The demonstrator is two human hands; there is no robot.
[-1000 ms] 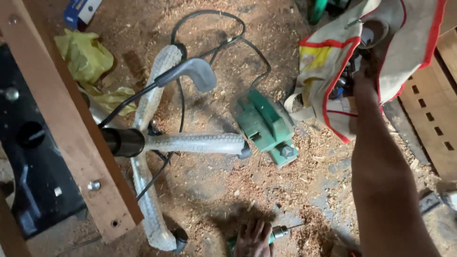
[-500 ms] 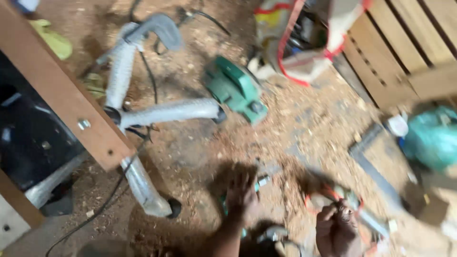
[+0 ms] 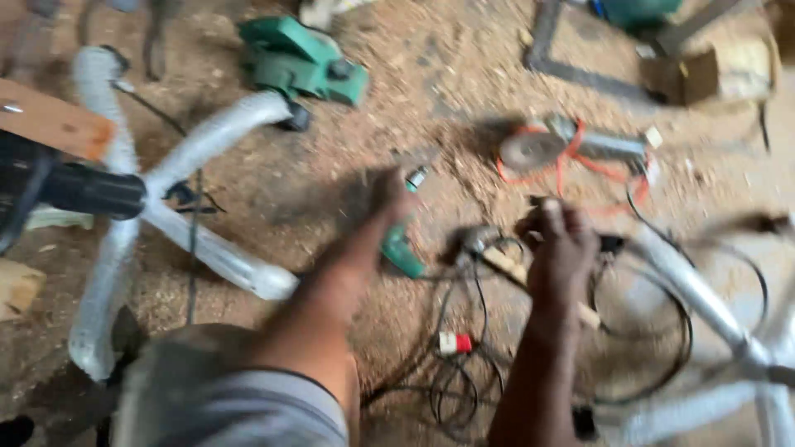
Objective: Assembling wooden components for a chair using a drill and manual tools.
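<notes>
Green drill now lies under our blurred left hand, right hand curled, sawdust floor shifted up.

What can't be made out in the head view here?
- Left hand: motion blur hides whether it grips the green drill.
- Right hand: its back hides the fingers and any hold on the wooden handle.
- Chair base: cut off at right edge.

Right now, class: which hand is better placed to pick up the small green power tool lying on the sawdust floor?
Left. The left hand is right at the green power tool; the right hand sits further right, over black cables.
</notes>
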